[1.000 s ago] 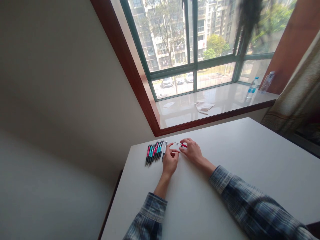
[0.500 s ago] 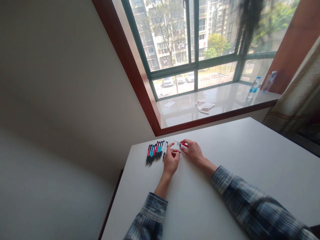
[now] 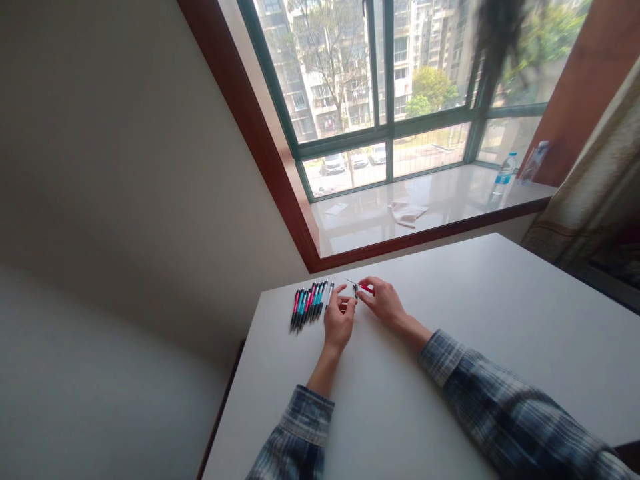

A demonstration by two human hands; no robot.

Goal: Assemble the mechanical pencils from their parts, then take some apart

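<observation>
In the head view my right hand [image 3: 384, 300] is closed on a red pen barrel [image 3: 367, 289], from which a thin refill [image 3: 351, 282] sticks out to the left. A small dark pen part [image 3: 355, 291] shows between my two hands, close to the right fingertips; which hand bears it is hard to see. My left hand [image 3: 339, 325] is beside it, fingers bent and apart, with nothing plainly held in them. Left of that hand several click pens [image 3: 306, 303] lie side by side, red, teal and white with black grips.
The white table [image 3: 425, 387] runs up to the window wall. On the sill [image 3: 360, 230] are a crumpled cloth [image 3: 407, 213], a paper sheet [image 3: 336, 209] and two plastic bottles, one with a blue label [image 3: 504, 175]. A curtain [image 3: 575, 193] hangs at the right.
The small dark part has shifted slightly left, away from the right fingers, and the left fingers have bent a little more. The right hand still holds the red barrel.
</observation>
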